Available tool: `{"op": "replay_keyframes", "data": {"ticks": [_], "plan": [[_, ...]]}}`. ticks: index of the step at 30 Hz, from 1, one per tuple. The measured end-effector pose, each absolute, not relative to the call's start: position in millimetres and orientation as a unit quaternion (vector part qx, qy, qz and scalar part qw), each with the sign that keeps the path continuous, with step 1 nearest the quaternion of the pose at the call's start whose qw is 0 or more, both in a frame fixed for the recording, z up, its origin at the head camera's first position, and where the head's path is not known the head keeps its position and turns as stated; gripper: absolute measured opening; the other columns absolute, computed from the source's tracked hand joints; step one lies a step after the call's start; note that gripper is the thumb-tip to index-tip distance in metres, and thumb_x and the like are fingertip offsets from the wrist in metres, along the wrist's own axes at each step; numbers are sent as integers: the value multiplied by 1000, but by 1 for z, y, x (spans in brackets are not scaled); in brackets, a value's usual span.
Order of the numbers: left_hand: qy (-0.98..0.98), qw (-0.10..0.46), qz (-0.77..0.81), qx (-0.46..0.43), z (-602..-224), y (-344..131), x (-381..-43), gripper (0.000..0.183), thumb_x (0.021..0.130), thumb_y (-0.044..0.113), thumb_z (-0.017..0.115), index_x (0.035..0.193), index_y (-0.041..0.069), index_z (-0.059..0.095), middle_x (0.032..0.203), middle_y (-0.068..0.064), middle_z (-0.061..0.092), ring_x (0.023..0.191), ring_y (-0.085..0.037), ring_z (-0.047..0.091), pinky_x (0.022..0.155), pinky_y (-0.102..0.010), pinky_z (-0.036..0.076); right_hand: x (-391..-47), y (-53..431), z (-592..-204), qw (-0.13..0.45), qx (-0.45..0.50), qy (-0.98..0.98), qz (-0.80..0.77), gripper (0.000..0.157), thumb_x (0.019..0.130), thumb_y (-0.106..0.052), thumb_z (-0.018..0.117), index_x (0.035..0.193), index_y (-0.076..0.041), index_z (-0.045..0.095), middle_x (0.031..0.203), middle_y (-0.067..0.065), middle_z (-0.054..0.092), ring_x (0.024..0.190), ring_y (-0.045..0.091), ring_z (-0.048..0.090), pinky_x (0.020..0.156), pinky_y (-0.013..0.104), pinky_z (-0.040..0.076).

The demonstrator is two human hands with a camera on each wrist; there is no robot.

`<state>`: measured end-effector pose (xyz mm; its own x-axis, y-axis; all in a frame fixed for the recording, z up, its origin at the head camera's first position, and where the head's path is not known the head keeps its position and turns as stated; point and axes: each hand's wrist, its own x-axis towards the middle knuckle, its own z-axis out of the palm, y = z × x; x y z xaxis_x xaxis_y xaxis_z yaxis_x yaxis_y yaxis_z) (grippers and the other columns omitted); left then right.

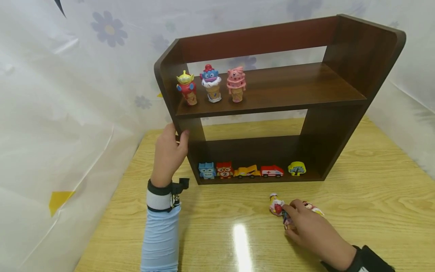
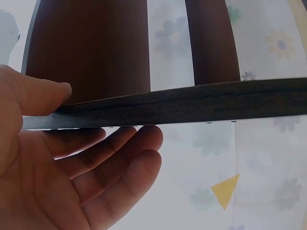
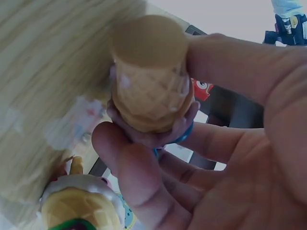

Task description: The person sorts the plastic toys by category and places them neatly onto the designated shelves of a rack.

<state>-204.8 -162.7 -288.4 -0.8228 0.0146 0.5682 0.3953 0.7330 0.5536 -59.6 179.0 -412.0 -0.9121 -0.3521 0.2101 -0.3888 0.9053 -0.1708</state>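
Observation:
My left hand [image 1: 170,155] grips the left side panel of a dark brown wooden shelf [image 1: 289,87]. In the left wrist view the thumb lies on one face of the panel [image 2: 201,103], the fingers on the other. Low over the table, my right hand [image 1: 314,228] pinches an ice-cream cone figurine [image 3: 151,91] between thumb and fingers, its waffle base toward the right wrist camera. The hand hides much of its top. Beside it lies another cone figurine [image 1: 276,206] with a red and white top; a third figurine [image 1: 312,207] shows partly behind the hand.
Three cone figurines stand on the upper shelf: yellow-headed [image 1: 187,88], blue [image 1: 211,83] and pink [image 1: 236,84]. Below are a blue owl block [image 1: 207,170], red owl block [image 1: 224,170], yellow truck [image 1: 247,172], red ambulance [image 1: 272,171] and yellow tree block [image 1: 297,168].

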Motion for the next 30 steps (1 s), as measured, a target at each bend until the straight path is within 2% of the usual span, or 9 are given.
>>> {"op": "replay_keyframes", "data": {"ticks": [3,8,13,22,24,27,30], "plan": [[-889,275,-347,-116,-288,-163,-205,30,100,24,54,117,-1,59,111,-19,67,91,-35,70,76,-48,59,-59,178,-414,95,191,-971,111,48,73,-17,81,117,-4,66,100,6,60,63,1,42,54,20,40],[-888,277,-348,-117,-289,-163,-206,31,100,24,54,118,-1,58,111,-19,66,91,-35,69,76,-48,59,-58,177,-416,70,174,-975,116,52,74,-22,81,121,-10,64,95,4,64,62,3,48,51,23,42],[-889,277,-346,-115,-289,-164,-206,32,100,24,54,118,-1,58,111,-19,66,91,-35,69,76,-48,59,-58,177,-416,74,181,-971,135,48,74,-16,77,120,-14,63,89,1,61,59,1,39,48,19,34],[-891,275,-343,-112,-289,-163,-204,32,100,24,54,118,-2,58,111,-19,66,92,-35,69,77,-48,59,-58,181,-416,89,190,-965,159,47,73,-12,76,118,-17,63,85,-6,55,61,0,34,52,17,31],[-891,274,-343,-113,-289,-163,-204,32,100,24,54,117,-1,58,111,-19,66,92,-35,69,77,-48,59,-57,182,-415,98,182,-966,157,46,73,-14,77,117,-17,64,85,-6,56,62,1,36,53,18,32],[-891,274,-344,-113,-289,-163,-204,31,99,24,54,117,-1,58,110,-19,66,92,-35,69,77,-49,59,-58,184,-412,121,168,-967,151,47,72,-18,79,117,-18,65,90,-5,62,66,1,45,56,21,38],[-891,276,-343,-112,-289,-163,-205,31,99,24,54,117,-1,58,110,-19,66,91,-35,69,77,-48,59,-60,187,-407,144,160,-964,155,49,72,-21,81,118,-18,65,92,-4,66,66,1,47,55,21,39]]}}
